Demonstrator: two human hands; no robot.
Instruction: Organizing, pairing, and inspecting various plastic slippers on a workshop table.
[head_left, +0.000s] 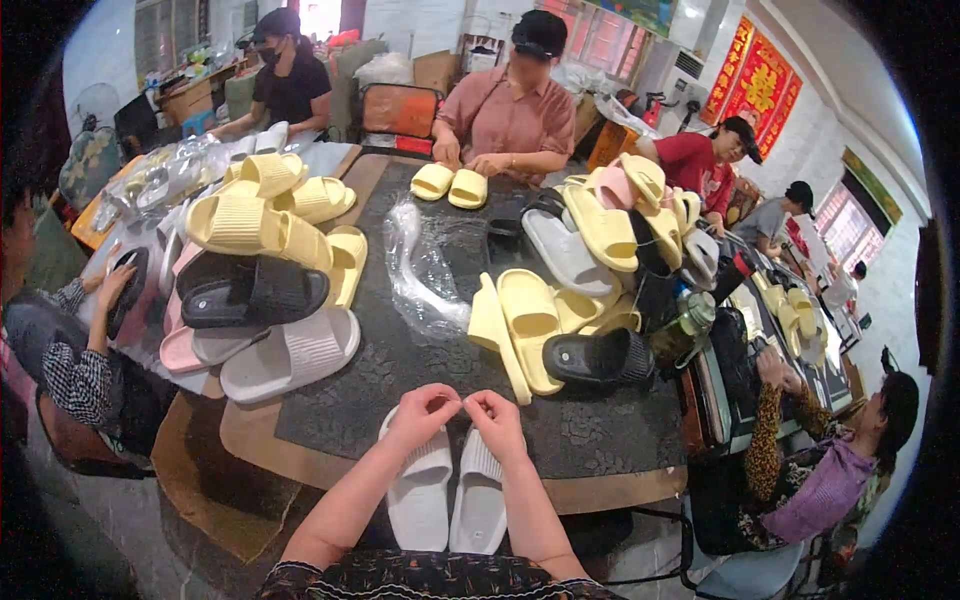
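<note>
A pair of white ribbed slides (448, 500) lies side by side at the near edge of the dark table (420, 350), toes pointing away from me. My left hand (420, 412) and my right hand (495, 420) hover just above the straps, fingertips pinched and nearly touching each other. Whatever they pinch between them is too small to make out.
Heaps of pale yellow slides (530, 320), black slides (250, 292), pink and grey ones (290, 355) and a clear plastic bag (425, 270) cover the table. Across it a person holds a yellow pair (450, 185). Other people sit at the left, right and far back.
</note>
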